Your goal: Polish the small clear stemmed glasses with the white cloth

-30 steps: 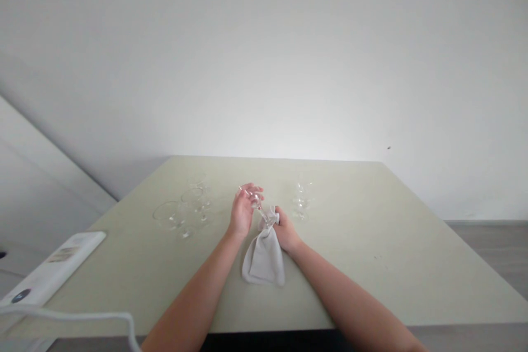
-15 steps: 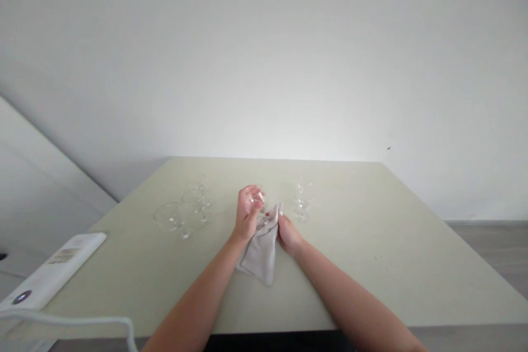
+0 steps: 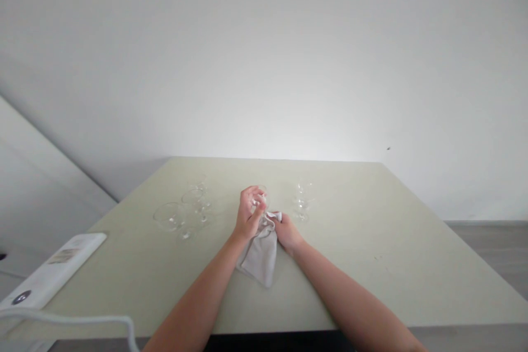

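At the middle of the table, my left hand (image 3: 248,214) is closed around the bowl of a clear stemmed glass (image 3: 264,191). Much of that glass is hidden by the fingers and the cloth. A light grey cloth (image 3: 260,258) is pinched in my right hand (image 3: 287,231), its upper edge bunched against the lower part of the glass. The loose end of the cloth hangs toward me between my forearms.
Several clear stemmed glasses (image 3: 169,216) stand to the left on the pale table (image 3: 355,275). More small clear glasses (image 3: 302,203) are just right of my hands. A white power strip-like bar (image 3: 70,258) and a white cable (image 3: 82,320) lie at the left edge.
My right hand has shifted slightly, and the cloth's upper edge has folded over lower against the glass. My left hand has barely moved and keeps hold of the glass.
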{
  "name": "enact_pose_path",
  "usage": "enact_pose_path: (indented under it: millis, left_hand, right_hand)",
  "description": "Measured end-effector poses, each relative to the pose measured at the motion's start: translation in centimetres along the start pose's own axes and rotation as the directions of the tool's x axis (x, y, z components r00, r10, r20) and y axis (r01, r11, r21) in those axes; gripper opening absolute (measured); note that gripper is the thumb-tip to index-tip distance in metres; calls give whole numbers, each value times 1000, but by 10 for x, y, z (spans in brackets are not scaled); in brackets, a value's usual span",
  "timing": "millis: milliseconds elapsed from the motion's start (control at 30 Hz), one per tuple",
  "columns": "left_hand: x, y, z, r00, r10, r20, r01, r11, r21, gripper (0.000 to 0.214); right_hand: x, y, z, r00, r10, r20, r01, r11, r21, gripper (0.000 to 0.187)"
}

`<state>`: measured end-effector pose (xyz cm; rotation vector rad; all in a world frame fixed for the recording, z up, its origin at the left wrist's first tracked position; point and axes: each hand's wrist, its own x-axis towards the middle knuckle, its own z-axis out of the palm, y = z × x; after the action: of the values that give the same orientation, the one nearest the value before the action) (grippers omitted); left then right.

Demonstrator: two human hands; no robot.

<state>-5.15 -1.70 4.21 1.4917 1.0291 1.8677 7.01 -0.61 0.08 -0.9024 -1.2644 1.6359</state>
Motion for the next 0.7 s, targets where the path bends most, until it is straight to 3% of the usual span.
enact_pose_path:
  millis: [233, 367, 467, 700]
  left_hand:
    - [-1, 0, 1, 1000, -16, -2, 16, 1000, 1, 55]
    - [0, 1, 2, 1000, -19, 2, 19, 1000, -3, 55]
    - [0, 0, 2, 1000, -14, 24, 14, 1000, 4, 53]
    - [-1, -3, 0, 999, -6, 40, 5, 1000, 27, 52]
  right_hand:
    - [1, 1, -1, 998, 14, -59, -17, 999, -49, 27]
    - [4, 5, -1, 993, -65, -103, 57, 995, -82, 22]
    - [7, 9, -2, 983, -107, -147, 93, 991, -99, 28]
    - [9, 12, -5, 988, -79, -131, 74, 996, -41, 36]
